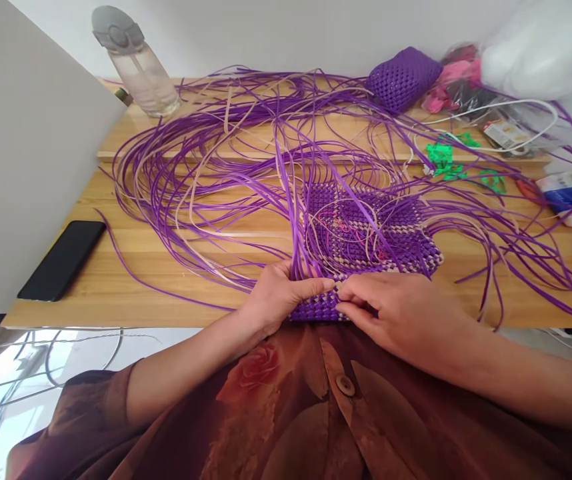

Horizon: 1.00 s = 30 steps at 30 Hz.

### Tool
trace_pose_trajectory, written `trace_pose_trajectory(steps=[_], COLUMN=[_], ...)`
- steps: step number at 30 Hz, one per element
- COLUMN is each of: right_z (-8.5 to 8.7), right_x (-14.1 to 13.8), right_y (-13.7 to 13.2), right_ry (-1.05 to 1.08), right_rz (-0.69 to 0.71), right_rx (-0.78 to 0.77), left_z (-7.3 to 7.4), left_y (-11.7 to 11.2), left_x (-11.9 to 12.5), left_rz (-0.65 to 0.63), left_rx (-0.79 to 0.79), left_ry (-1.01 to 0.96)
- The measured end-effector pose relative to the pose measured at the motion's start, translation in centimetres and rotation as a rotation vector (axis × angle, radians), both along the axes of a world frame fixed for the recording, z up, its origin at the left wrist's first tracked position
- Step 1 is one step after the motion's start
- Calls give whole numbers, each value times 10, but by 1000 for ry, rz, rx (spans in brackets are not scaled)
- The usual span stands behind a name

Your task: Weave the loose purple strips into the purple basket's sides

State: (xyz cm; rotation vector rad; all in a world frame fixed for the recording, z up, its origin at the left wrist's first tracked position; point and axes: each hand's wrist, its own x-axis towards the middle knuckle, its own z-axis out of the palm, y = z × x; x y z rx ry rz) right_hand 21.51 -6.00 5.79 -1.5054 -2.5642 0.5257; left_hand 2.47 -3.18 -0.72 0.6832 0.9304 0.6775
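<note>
A half-woven purple and cream basket lies on the wooden table near its front edge. Long purple and cream plastic strips trail out of it across the table. My left hand grips the basket's near left edge, thumb and fingers closed on the weave. My right hand sits beside it on the near rim, its fingertips pinched on a strip where they meet the left thumb. Which strip it pinches is too small to tell.
A black phone lies at the table's left front. A clear water bottle stands at the back left. A finished purple woven pouch, green clips, a white cable and plastic bags crowd the back right. A grey panel rises on the left.
</note>
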Motion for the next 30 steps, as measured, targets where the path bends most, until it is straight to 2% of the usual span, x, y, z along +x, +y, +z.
trace_pose_trajectory(steps=[2, 6, 9, 11, 15, 17, 19, 21, 24, 26, 28, 30], right_z=[-5, -13, -14, -9, 10, 14, 12, 4, -7, -7, -2, 6], right_x=[-2, -10, -12, -9, -8, -14, -21, -27, -23, -17, -14, -18], right_y=[-6, -5, -3, 2, 23, 39, 55, 69, 78, 75, 68, 62], right_ry=[33, 228, 237, 181, 175, 212, 262, 346, 528, 626, 672, 687], right_rz=[-17, -119, -132, -106, -108, -68, -35, -71, -278, -385, -338, -185], right_rx=[1, -139, -198, -179, -35, -52, -162, -339, -607, -715, -794, -838], left_z=[-1, -4, -5, -5, -5, -5, -6, -7, -7, -8, -8, -7], left_y=[0, -1, -2, -3, -2, -3, -3, -4, -2, 0, 4, 6], left_x=[1, 0, -1, -2, -4, -5, -5, -6, -7, -7, -8, -8], left_rz=[15, 41, 41, 43, 49, 47, 34, 25, 57, 80, 68, 25], left_rx=[1, 57, 114, 171, 278, 317, 337, 341, 316, 280, 274, 340], left_ry=[23, 64, 124, 168, 234, 250, 239, 225, 243, 252, 249, 247])
